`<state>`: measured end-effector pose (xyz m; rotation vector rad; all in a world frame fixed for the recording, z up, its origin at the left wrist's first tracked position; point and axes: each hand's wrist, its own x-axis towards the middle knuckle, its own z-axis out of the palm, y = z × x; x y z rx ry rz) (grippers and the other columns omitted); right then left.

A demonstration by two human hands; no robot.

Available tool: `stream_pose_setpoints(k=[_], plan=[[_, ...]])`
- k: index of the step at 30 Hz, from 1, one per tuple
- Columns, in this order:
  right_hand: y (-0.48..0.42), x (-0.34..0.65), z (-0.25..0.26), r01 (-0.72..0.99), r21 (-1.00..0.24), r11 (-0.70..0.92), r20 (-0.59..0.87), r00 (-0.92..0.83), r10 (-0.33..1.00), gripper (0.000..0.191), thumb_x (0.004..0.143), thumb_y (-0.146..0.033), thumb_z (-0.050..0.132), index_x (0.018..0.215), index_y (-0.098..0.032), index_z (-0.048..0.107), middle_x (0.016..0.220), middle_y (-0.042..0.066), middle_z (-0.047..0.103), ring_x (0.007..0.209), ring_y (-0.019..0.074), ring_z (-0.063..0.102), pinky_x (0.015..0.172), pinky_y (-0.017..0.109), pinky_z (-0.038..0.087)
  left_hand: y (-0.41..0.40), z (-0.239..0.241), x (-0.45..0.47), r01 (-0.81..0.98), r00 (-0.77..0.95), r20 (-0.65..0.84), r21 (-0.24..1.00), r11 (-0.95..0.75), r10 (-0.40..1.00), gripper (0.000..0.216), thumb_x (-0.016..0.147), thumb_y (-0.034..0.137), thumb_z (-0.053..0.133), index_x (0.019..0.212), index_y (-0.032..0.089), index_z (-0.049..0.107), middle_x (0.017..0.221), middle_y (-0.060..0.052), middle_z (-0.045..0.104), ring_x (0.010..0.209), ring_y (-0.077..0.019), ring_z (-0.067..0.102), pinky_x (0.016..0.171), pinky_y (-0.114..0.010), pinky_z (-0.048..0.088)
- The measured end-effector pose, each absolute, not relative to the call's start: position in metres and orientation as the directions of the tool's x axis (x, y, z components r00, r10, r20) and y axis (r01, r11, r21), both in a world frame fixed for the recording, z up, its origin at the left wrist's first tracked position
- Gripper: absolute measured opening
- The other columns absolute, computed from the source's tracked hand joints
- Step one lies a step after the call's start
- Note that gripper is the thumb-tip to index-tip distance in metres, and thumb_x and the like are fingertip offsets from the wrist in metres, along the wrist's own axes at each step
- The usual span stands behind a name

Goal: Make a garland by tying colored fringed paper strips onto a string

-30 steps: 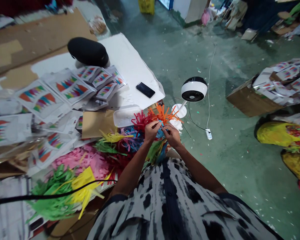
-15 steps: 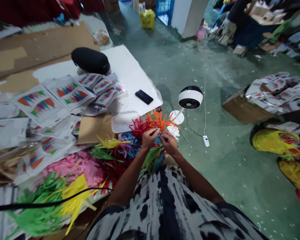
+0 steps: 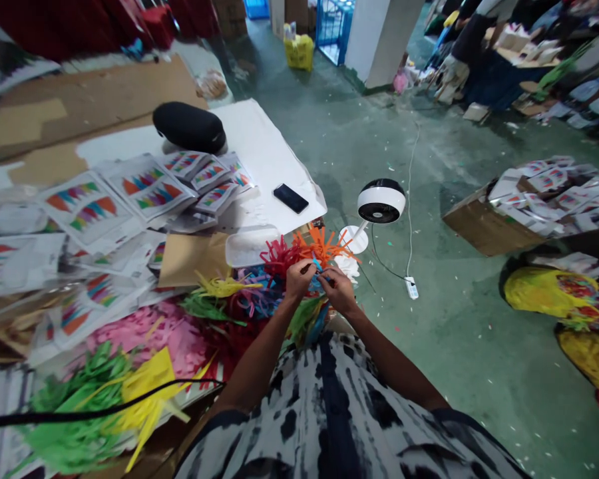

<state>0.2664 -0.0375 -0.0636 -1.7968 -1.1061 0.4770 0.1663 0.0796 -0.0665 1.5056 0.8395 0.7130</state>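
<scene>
In front of my body, my left hand [image 3: 298,278] is closed in a pinch on a blue tissue-paper tassel [image 3: 317,265]. My right hand [image 3: 338,287] pinches the same blue paper from the other side, fingers pressed together. Just beyond my hands lie a bunch of orange paper tassels [image 3: 324,245] and a bunch of red ones [image 3: 278,256]. Green and blue fringed paper [image 3: 304,319] hangs below, between my forearms. To the left of my left hand are purple and blue strips [image 3: 257,293] and a yellow fringe [image 3: 224,285]. The fingertips partly hide the blue piece.
Left on the table are printed packets [image 3: 150,186], pink fringes [image 3: 164,336], green fringes [image 3: 80,412], a plastic tray [image 3: 249,247], a phone [image 3: 290,198] and a black case [image 3: 190,126]. A fan [image 3: 381,203] stands on the right; a power strip [image 3: 412,287] lies on the floor.
The whole view has shifted slightly downward in the picture. Both hands stay together at the blue paper, with only small finger movement; more blue shows between them.
</scene>
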Motion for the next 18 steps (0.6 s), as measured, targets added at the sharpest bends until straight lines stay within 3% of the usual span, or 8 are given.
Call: stream_pose_setpoints(k=[5, 8, 14, 18], plan=[[-0.0389, 0.2619, -0.0679, 0.615, -0.764, -0.195, 0.147, 0.46, 0.876, 0.015, 0.093, -0.024, 0.058, 0.094, -0.026, 0.073, 0.118, 0.009, 0.072, 0.11, 0.0237, 0.065, 0.093, 0.035, 0.053, 0.074, -0.0649, 0.1696, 0.093, 0.529, -0.1, 0.994, 0.059, 0.843, 0.015, 0.079, 0.029, 0.065, 0.085, 0.02, 0.076, 0.079, 0.0, 0.073, 0.074, -0.0163, 0.066, 0.07, -0.026, 0.052], [-0.039, 0.2609, -0.0684, 0.639, -0.743, -0.2, 0.14, 0.441, 0.887, 0.016, 0.094, -0.024, 0.058, 0.097, -0.026, 0.073, 0.121, 0.009, 0.071, 0.107, 0.0234, 0.066, 0.091, 0.035, 0.052, 0.0729, -0.0631, 0.1691, 0.082, 0.526, -0.138, 0.99, 0.112, 0.839, 0.02, 0.079, 0.029, 0.066, 0.092, 0.02, 0.079, 0.085, -0.001, 0.075, 0.078, -0.0176, 0.068, 0.072, -0.028, 0.053], [-0.0345, 0.2649, -0.0689, 0.537, -0.823, -0.185, 0.084, 0.436, 0.896, 0.014, 0.094, -0.028, 0.059, 0.092, -0.025, 0.072, 0.104, 0.007, 0.073, 0.097, 0.022, 0.067, 0.087, 0.034, 0.053, 0.0751, -0.0641, 0.1687, 0.115, 0.452, -0.114, 0.991, 0.069, 0.885, 0.016, 0.082, 0.034, 0.069, 0.081, 0.02, 0.074, 0.072, 0.0, 0.069, 0.07, -0.0164, 0.062, 0.065, -0.027, 0.05], [-0.0312, 0.2659, -0.0724, 0.457, -0.867, -0.201, 0.07, 0.51, 0.857, 0.016, 0.092, -0.033, 0.059, 0.087, -0.024, 0.071, 0.098, 0.007, 0.073, 0.089, 0.0214, 0.066, 0.083, 0.034, 0.053, 0.0723, -0.0717, 0.1721, 0.044, 0.468, -0.124, 0.992, 0.118, 0.875, 0.023, 0.077, 0.041, 0.076, 0.08, 0.02, 0.069, 0.074, 0.001, 0.067, 0.07, -0.015, 0.061, 0.07, -0.028, 0.05]])
